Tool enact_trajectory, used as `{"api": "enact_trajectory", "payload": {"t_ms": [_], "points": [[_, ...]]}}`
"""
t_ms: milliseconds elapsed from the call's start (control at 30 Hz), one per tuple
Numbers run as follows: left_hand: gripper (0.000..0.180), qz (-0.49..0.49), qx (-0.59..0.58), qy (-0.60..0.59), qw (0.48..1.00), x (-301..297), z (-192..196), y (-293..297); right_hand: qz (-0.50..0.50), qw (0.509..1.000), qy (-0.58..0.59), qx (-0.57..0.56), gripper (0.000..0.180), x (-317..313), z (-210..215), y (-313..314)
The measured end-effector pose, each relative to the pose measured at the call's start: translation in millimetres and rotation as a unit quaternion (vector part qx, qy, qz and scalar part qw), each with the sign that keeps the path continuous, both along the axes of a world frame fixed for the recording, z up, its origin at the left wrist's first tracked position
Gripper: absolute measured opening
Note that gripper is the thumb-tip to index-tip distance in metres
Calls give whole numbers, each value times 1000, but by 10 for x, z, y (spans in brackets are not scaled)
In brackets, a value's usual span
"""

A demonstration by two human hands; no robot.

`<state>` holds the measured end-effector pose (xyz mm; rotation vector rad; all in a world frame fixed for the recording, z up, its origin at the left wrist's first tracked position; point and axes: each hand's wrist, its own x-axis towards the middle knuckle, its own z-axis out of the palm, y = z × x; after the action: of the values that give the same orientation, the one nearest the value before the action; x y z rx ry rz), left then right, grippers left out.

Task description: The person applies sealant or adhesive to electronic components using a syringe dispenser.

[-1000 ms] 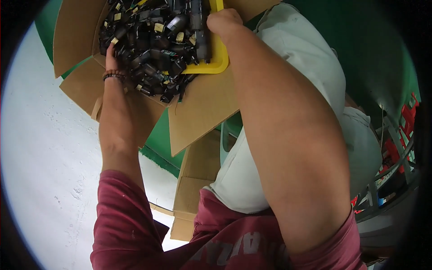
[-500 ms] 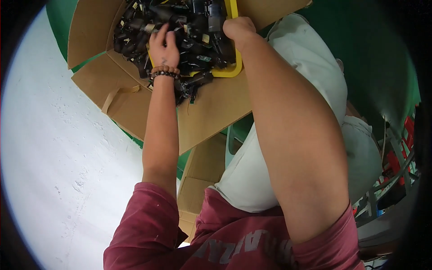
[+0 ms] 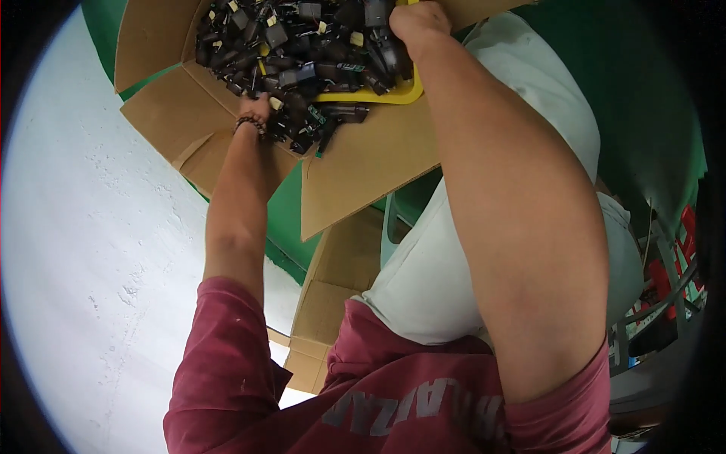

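Observation:
A heap of dark, roughly cylindrical device parts [image 3: 318, 72], some with small green circuit boards and pale yellow tags, fills an open cardboard box [image 3: 181, 113]. Partly buried under them is a yellow plastic tray [image 3: 401, 94]. My right hand [image 3: 421, 26] is closed around the tray's right rim. Down at the box's near-left side, my left hand [image 3: 255, 108], with beads on its wrist, reaches into the heap's edge. Most of its fingers are hidden by the parts, so its grip cannot be made out.
A wide box flap [image 3: 363, 166] spreads toward me, and another cardboard box [image 3: 333, 265] stands below it. White-covered legs [image 3: 423, 287] are under my right arm. A pale wall [image 3: 98, 250] rises at the left. Metal frames with red items [image 3: 665, 287] stand at the far right.
My left hand has moved from the middle of the heap down and left to its edge. My right hand and the tray have shifted slightly up and right in the picture.

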<state>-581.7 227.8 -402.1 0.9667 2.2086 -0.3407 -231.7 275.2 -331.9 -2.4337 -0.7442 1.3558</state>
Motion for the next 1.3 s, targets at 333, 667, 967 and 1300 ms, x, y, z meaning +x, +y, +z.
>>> {"api": "enact_trajectory", "payload": {"t_ms": [333, 667, 967, 1300], "points": [[48, 314, -161, -309, 883, 255, 440, -70, -61, 990, 124, 7, 38, 63, 407, 65], [53, 406, -95, -420, 806, 29, 482, -250, -51, 987, 132, -75, 37, -27, 564, 174], [58, 403, -152, -390, 814, 381, 996, -331, -81, 979, 161, -91, 37, -46, 549, 135], [69, 537, -107, -459, 700, 635, 1100, -503, -28, 996, 79, 5, 38, -109, -15, 33]]}}
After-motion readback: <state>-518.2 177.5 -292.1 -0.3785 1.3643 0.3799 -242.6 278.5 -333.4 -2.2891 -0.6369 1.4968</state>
